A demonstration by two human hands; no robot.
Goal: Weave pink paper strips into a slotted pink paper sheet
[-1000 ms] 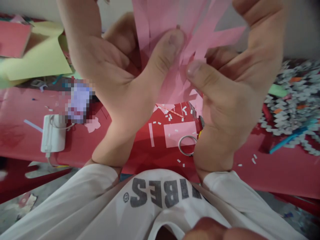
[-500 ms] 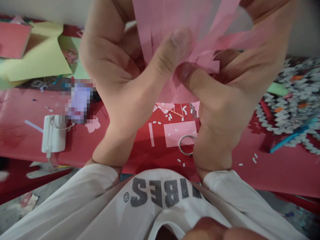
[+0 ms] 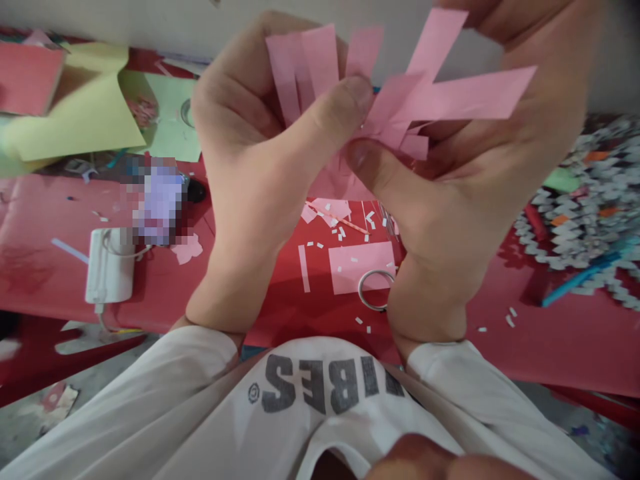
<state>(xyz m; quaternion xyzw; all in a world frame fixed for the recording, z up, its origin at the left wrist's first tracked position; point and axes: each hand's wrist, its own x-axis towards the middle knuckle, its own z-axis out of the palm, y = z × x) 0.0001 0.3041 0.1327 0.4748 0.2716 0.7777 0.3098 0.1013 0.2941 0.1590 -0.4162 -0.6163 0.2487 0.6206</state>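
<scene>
Both hands are raised over the table, closed on a piece of pink paper cut into strips (image 3: 400, 100). The strips fan out upward and to the right from where they are pinched. My left hand (image 3: 260, 147) presses its thumb on the paper near the middle, its other fingers behind. Just below that, the thumb of my right hand (image 3: 440, 193) grips the paper's lower part, and its fingers are mostly hidden at the back. Under the hands lie a pink paper rectangle (image 3: 345, 253), a narrow pink strip (image 3: 304, 268) and a silver ring (image 3: 361, 290).
The red table (image 3: 300, 320) carries scattered white paper bits. At left are a white power bank (image 3: 110, 267) with a cable, a blurred-out purple object (image 3: 163, 200) and yellow paper (image 3: 80, 127). To the right lie folded-paper chains (image 3: 575, 220) and a blue pen (image 3: 580, 277).
The pink paper's strips have come lower and spread into separate tips, now fully in view. My left hand has shifted slightly right and down, its thumb still on the paper.
</scene>
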